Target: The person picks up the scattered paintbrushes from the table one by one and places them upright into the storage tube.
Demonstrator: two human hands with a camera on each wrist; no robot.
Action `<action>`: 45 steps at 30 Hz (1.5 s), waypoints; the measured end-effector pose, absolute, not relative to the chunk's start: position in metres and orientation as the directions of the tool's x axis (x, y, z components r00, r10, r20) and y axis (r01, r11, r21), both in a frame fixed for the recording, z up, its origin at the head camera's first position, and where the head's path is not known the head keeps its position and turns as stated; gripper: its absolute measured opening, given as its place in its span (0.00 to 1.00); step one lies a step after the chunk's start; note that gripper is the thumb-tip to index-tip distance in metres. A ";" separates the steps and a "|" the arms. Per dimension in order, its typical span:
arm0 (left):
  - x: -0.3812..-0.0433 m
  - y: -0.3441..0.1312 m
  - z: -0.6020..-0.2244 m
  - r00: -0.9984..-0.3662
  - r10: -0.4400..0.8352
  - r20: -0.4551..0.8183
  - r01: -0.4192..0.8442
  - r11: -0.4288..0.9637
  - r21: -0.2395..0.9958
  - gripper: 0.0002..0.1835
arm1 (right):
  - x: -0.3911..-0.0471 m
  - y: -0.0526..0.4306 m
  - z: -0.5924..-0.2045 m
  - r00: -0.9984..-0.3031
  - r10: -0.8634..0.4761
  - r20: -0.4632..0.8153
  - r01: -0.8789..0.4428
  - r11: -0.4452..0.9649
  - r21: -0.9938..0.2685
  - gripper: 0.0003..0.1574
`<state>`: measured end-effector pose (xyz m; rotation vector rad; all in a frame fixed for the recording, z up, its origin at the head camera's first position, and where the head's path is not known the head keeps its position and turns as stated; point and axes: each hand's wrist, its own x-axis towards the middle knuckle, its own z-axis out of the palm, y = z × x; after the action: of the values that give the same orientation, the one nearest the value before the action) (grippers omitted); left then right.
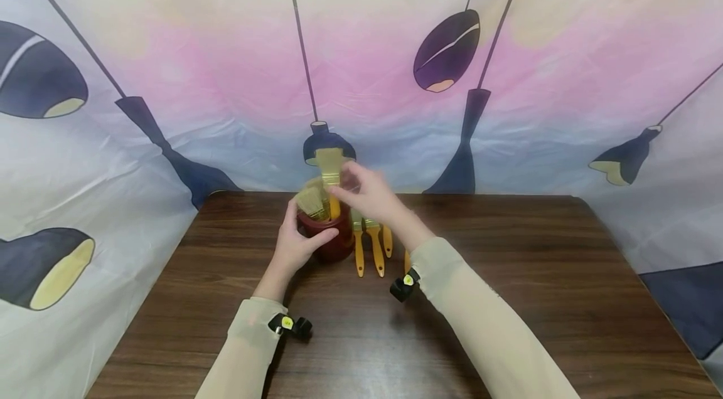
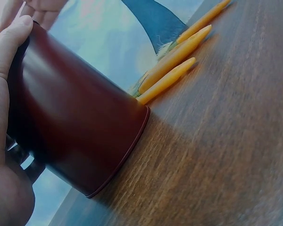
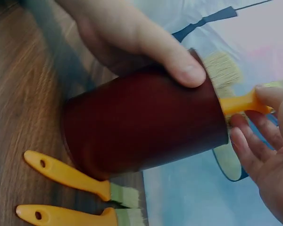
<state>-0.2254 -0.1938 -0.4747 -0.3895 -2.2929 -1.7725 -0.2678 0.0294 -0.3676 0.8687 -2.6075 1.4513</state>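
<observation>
A dark red cylindrical cup (image 1: 333,253) stands upright on the table. My left hand (image 1: 294,248) grips it round the side near the rim, and the thumb lies across the front, as the right wrist view shows too. Over the cup's mouth, my right hand (image 1: 373,195) pinches a flat paintbrush (image 1: 330,165) with bristles up. This brush's yellow handle (image 3: 236,104) reaches down into the cup; its lower end is hidden inside. More bristle heads (image 1: 312,201) stick out of the cup on the left, their handles out of sight.
Several yellow-handled paintbrushes (image 1: 375,251) lie on the brown wooden table (image 1: 508,298) just right of the cup, bristles toward the back. One handle (image 1: 407,260) is partly covered by my right wrist. Behind the table's back edge hangs a cloth (image 1: 384,104) printed with lamps.
</observation>
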 end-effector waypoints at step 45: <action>-0.228 -0.195 -0.478 -0.923 0.073 0.379 0.385 0.245 0.890 0.52 | -0.269 0.046 -0.383 -0.832 -0.407 0.377 -0.545 0.472 -0.692 0.25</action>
<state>-0.2278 -0.1953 -0.4784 -0.4274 -2.2598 -1.7333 -0.2692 0.0464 -0.3834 0.8333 -2.5550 1.2903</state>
